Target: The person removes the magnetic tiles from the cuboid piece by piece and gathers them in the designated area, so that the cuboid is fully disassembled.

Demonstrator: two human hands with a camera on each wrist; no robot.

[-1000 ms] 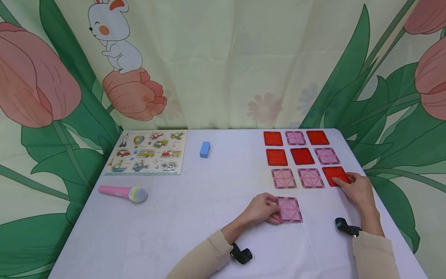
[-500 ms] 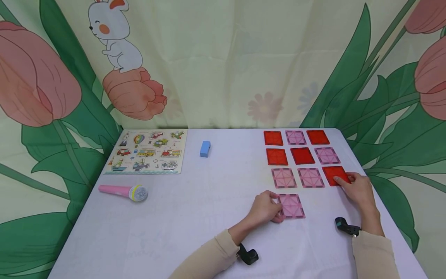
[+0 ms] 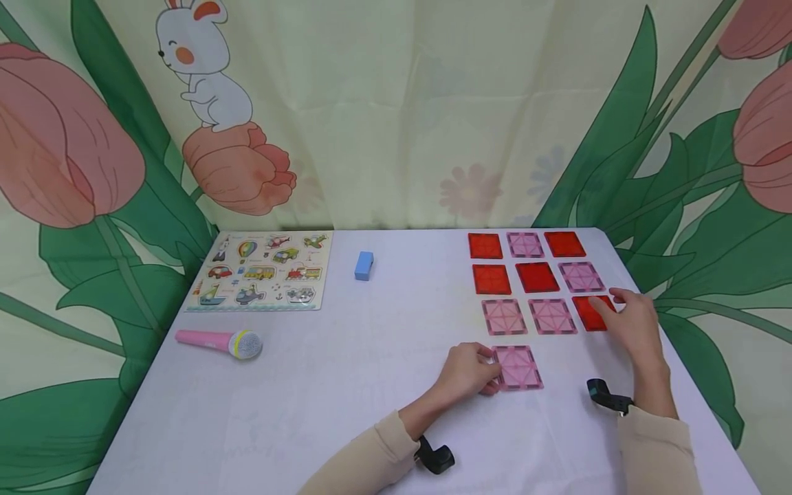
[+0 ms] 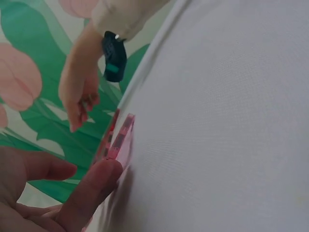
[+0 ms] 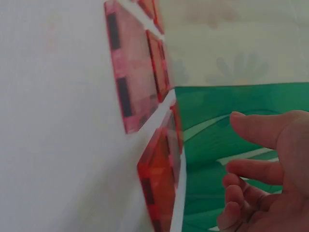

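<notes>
My left hand [image 3: 469,370] pinches the left edge of a pink see-through magnetic tile [image 3: 520,367] in front of the rows of tiles. In the left wrist view a fingertip meets the rim of the pink tile [image 4: 121,137]. My right hand [image 3: 634,326] is above the red magnetic tile [image 3: 589,315] at the right end of the front row. Its thumb and fingers are spread apart with nothing between them. In the right wrist view, a gap shows between the right hand [image 5: 270,169] and the red tile [image 5: 157,179].
Several red and pink tiles [image 3: 537,277] lie in three rows at the table's back right. A blue block [image 3: 364,265] stands at the back. To the left are a picture puzzle board [image 3: 260,271] and a pink toy microphone [image 3: 216,341]. A printed curtain [image 3: 396,117] hangs behind.
My right hand has let go of the front-row red tile and risen slightly from it. The left hand has shifted a little to the right with the pink tile.
</notes>
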